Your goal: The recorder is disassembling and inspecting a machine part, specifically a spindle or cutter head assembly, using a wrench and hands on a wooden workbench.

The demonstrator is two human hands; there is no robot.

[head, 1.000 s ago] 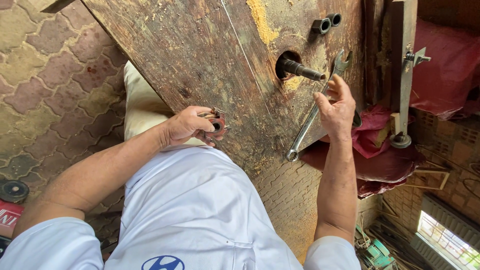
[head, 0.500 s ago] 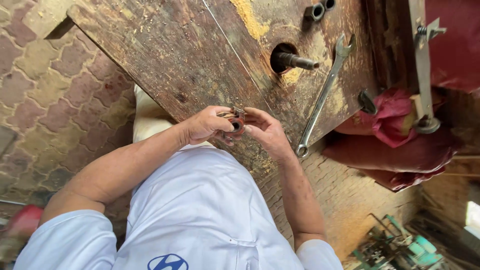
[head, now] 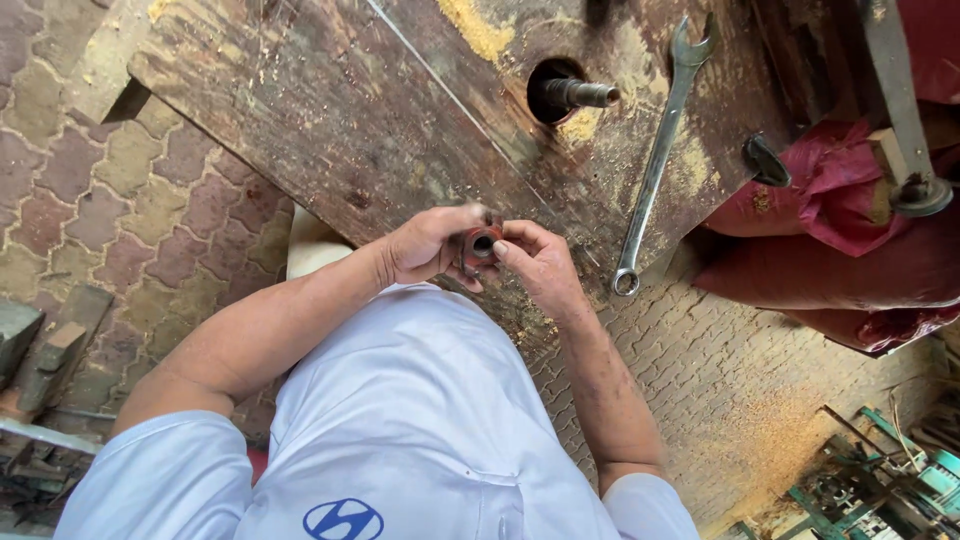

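My left hand [head: 428, 245] and my right hand [head: 537, 262] meet in front of my chest, both gripping a small rusty round metal part with a centre hole [head: 480, 243]. They hover over the near edge of a worn wooden bench top [head: 330, 120]. A long silver combination spanner [head: 660, 160] lies on the bench to the right of my hands, untouched. Beyond my hands a threaded metal shaft [head: 580, 94] sticks out of a round hole in the wood.
Sawdust is scattered around the hole and on the paved floor [head: 760, 400]. Red cloth sacks [head: 840, 240] sit at the right with a metal post [head: 900, 100] over them. Wood and metal scraps [head: 40, 360] lie at the left; green machinery [head: 880, 480] at bottom right.
My right hand left the spanner, which now lies on the bench, and came over to my left hand. Both hands now grip the small round part.
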